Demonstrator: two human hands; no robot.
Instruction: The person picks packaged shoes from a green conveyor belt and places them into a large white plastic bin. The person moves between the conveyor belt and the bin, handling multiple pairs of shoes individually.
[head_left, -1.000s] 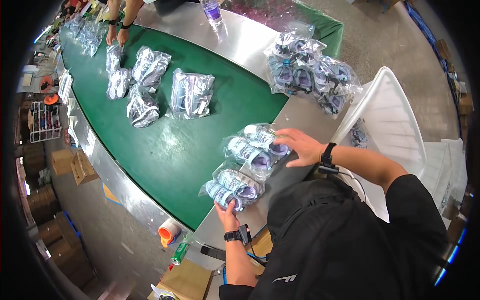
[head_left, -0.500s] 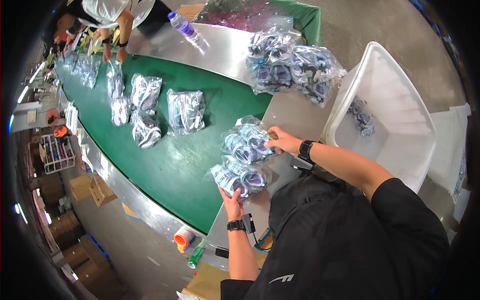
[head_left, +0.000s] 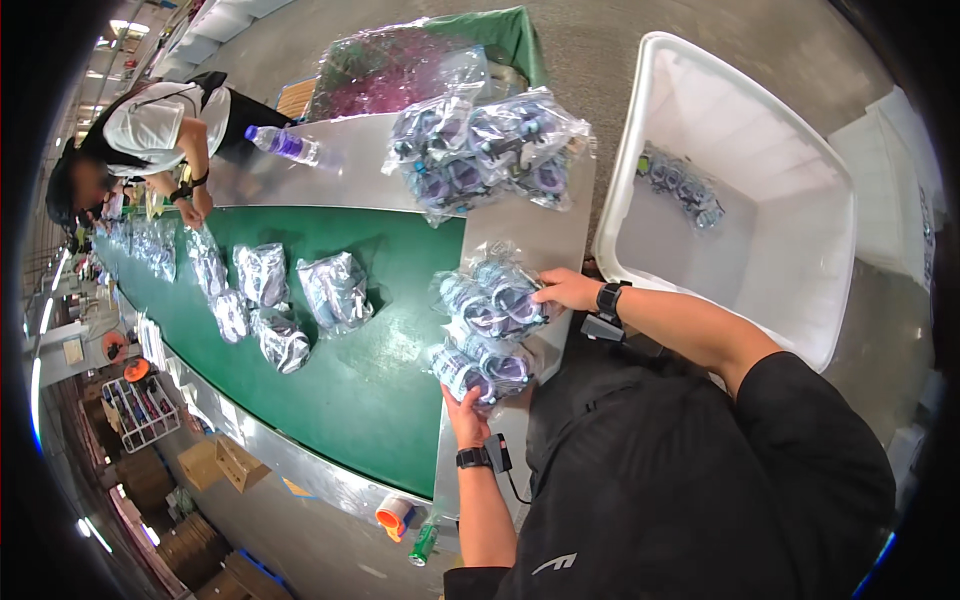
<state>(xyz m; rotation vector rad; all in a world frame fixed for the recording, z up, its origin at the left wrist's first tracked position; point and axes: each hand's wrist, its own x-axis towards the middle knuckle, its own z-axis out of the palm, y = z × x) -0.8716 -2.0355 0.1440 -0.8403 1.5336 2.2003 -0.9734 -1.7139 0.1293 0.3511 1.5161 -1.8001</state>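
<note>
Two clear plastic bags of light blue and purple shoes lie one beyond the other, mostly over the metal end of the table. My left hand [head_left: 468, 418] is closed on the lower edge of the near shoe bag [head_left: 492, 362], thumb on top and the other fingers partly hidden below. The right edge of the far shoe bag [head_left: 488, 300] is pinched by my right hand [head_left: 568, 290]. Both bags touch each other. Further up, a pile of similar shoe bags [head_left: 485, 150] rests on the metal surface.
A deep white bin [head_left: 770, 240] at right holds a few shoe bags. More bags [head_left: 335, 290] lie on the green belt [head_left: 390, 390], where a person [head_left: 160, 130] handles one. Beyond are a water bottle [head_left: 282, 144], a tape roll [head_left: 394, 515] and a green can [head_left: 423, 545].
My view has swung, so the belt, bin and pile sit differently in the picture. Both held bags have shifted from the belt edge further onto the metal. My grip looks the same.
</note>
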